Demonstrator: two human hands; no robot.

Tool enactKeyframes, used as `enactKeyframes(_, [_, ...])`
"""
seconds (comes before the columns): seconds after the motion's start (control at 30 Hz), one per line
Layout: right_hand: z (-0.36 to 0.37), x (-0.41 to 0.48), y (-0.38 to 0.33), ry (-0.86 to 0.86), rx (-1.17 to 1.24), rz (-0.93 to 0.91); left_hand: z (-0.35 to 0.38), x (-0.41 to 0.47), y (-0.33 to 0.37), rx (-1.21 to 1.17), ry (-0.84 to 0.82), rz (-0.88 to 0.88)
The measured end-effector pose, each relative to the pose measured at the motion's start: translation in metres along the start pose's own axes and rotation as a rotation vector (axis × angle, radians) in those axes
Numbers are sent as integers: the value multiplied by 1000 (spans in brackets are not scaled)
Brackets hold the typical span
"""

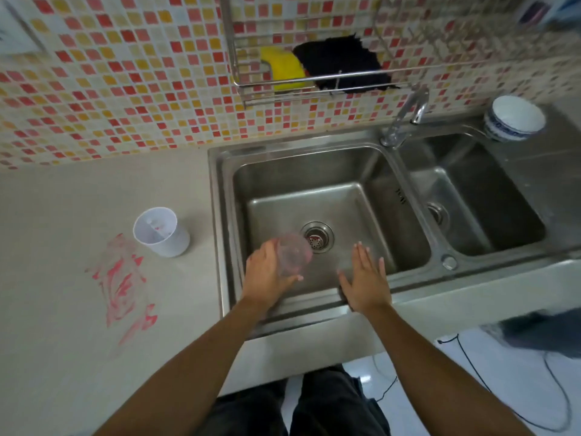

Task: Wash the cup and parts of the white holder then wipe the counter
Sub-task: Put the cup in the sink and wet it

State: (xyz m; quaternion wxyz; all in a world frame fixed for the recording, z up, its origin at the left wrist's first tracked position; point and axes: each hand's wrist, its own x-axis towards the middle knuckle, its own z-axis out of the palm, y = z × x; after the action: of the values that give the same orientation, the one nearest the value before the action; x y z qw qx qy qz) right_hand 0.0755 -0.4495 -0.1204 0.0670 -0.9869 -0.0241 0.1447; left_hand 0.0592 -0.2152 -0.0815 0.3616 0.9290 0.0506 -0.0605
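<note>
clear cup held over the sink

low in the middle of the frame, the left hand grips a clear cup, see-through and blurred, over the big basin of the steel sink. the right hand is flat and open, holding nothing. at centre left a white holder stands on the counter beside red smears. a stamped mark on the sink's divider is unreadable.

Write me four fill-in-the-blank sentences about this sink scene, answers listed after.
1. The clear cup is held in the ___ hand.
2. The right hand is open and holds ___.
3. The white holder stands on the counter beside a ___ smear.
4. The cup is over the ___ basin.

Answers: left; nothing; red; left
</note>
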Motion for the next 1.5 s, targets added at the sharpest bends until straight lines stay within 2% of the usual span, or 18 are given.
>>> enactKeyframes(0.2, [-10,21,50,-55,-19,3,11,15,18,379,-34,8])
enactKeyframes(0.37, [-10,24,52,-80,-50,-106,23,21,30,538,-11,-38])
enactKeyframes(0.6, [-6,27,54,-101,-25,-139,41,30,43,749,8,-41])
enactKeyframes(0.97, [-7,31,56,-99,12,-222,55,44,66,1038,-60,21])
enactKeyframes(1.27, [-3,33,59,-62,71,-225,50,46,79,1098,-66,33])
enactKeyframes(1.5, [-23,57,76,107,627,-18,51,71,106,725,74,-103])
